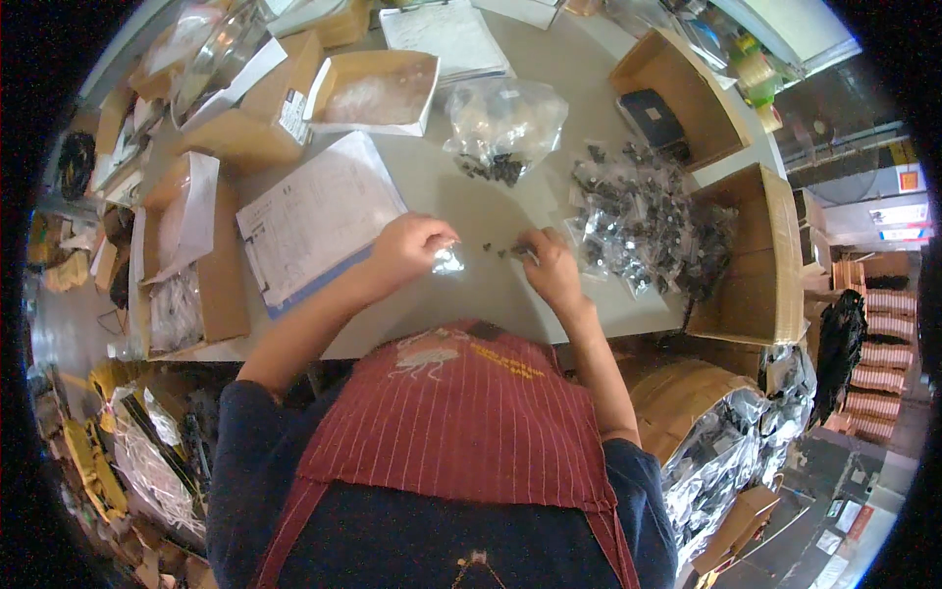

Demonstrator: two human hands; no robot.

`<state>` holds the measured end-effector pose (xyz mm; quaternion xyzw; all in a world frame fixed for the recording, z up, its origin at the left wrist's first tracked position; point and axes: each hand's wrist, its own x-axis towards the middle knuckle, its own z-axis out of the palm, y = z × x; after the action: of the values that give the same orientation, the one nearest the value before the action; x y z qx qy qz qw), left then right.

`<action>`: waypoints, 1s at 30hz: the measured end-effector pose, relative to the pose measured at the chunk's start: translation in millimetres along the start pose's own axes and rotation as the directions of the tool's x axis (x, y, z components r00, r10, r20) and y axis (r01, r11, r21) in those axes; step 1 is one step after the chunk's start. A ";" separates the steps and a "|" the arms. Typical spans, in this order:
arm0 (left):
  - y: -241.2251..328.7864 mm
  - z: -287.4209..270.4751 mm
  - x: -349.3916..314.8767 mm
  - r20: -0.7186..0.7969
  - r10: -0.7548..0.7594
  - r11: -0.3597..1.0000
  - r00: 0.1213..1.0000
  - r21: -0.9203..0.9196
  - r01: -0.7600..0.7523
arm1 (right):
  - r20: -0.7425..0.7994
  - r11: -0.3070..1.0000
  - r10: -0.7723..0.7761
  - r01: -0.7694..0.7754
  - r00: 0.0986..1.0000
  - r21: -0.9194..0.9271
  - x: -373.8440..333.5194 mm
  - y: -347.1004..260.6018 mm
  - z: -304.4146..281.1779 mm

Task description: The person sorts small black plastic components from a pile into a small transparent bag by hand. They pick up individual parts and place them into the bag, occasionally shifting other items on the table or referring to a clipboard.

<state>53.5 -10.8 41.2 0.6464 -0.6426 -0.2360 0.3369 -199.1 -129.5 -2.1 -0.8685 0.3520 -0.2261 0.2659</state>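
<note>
Left of the left hand's grip, a printed form on a blue clipboard (314, 218) lies flat on the counter (461, 294). Left hand (407, 250): grip closed on a small clear bag (448, 259), held just above the counter. Between the grips, a few small dark parts (498, 250) lie loose. Right hand (549, 270): fingertips pinched at those parts; contents of grip cannot be told. Right of it, a heap of filled clear bags (643, 226).
</note>
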 end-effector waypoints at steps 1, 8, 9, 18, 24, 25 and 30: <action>-4.7 5.8 -1.3 -0.021 0.022 0.999 1.000 0.033 -0.022 | -0.008 0.999 -0.013 0.012 1.000 -0.030 -0.3 -1.5 -0.6; 21.7 13.7 -3.6 -0.017 -0.133 0.985 0.991 0.105 0.134 | 0.033 0.986 0.048 -0.042 0.998 -0.161 -8.1 1.5 -5.4; 18.5 16.0 -3.4 -0.020 -0.134 0.985 0.991 0.104 0.135 | 0.031 0.989 0.032 -0.027 0.999 -0.148 -9.4 4.3 -5.7; 5.4 38.0 -6.4 -0.075 0.124 0.992 0.989 0.029 -0.122 | 0.019 0.975 0.086 -0.088 0.996 0.205 -16.1 -15.5 -15.4; 21.6 38.5 -7.3 -0.117 0.221 0.961 0.968 0.193 -0.196 | -0.049 0.934 -0.160 0.167 0.986 0.317 -8.4 -66.9 -34.4; 20.9 41.1 -6.6 -0.146 0.292 0.946 0.945 0.188 -0.263 | -0.089 0.922 -0.273 0.287 0.958 0.261 -7.4 -68.4 -34.4; 13.8 50.5 -5.6 -0.183 0.422 0.902 0.888 0.178 -0.392 | -0.027 0.905 -0.354 0.350 0.935 0.241 -3.5 -72.4 -34.0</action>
<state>6.6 -11.2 17.3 0.5402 -0.7379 -0.0433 0.4024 -185.5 -93.0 67.9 -0.8807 0.1573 -0.3040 0.3275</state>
